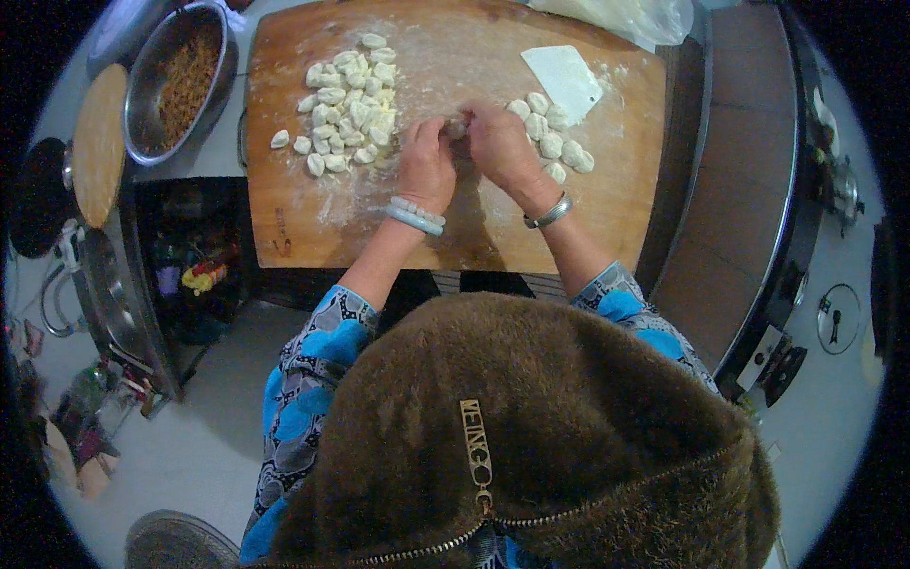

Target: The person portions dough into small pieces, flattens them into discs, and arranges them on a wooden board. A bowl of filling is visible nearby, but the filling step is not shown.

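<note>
My left hand (426, 160) and my right hand (503, 146) meet above the middle of a floured wooden board (455, 235). Between their fingertips is a small piece of dough (456, 129), blurred and partly covered by the fingers. Left of my left hand lies a heap of floured dough lumps (348, 99), with a few strays at its near side. Beside my right hand sit several rounder, flattened dough pieces (551, 146). A white plastic dough scraper (563, 84) lies just beyond them, its near corner close to the pieces.
At the back left stands a metal basin (131, 131) holding a brown crumbly filling (188, 89). A round wooden lid or board (99, 146) leans beside it. A plastic bag (640, 18) rests on the board's far right edge. Brown tiles (739, 142) run along the right.
</note>
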Motion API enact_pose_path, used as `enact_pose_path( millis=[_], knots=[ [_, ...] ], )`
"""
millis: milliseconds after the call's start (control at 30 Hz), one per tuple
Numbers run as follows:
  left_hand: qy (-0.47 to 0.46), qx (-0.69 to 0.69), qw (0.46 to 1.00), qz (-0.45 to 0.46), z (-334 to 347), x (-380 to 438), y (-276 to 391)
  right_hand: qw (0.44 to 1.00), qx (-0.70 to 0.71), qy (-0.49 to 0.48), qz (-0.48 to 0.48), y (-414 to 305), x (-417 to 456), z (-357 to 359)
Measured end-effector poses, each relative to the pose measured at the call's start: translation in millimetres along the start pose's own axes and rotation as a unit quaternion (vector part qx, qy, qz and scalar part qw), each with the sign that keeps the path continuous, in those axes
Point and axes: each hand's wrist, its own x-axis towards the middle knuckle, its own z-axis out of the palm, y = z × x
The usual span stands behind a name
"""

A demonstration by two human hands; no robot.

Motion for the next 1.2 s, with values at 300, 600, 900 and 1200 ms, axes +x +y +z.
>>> enact_pose_path(
  millis=[300, 600, 900, 1200],
  knots=[
    [-0.017, -0.057, 0.993, -0.106, -41.3, -9.4, -9.5, 0.976, -0.074, 0.107, -0.175, -7.4, 59.5, 47.8],
    [-0.046, 0.053, 0.997, 0.01, -56.3, -36.6, -13.7, 0.989, 0.022, 0.074, -0.129, -11.9, 61.4, 47.5],
    [-0.16, 0.216, 0.955, 0.124, 16.9, -22.5, 14.3, 0.974, 0.026, 0.223, 0.02, 96.1, -42.9, -62.9],
    [-0.192, 0.156, 0.957, 0.149, 45.7, -10.7, 36.6, 0.977, -0.059, 0.205, 0.017, 129.0, -46.0, -74.8]
  ],
)
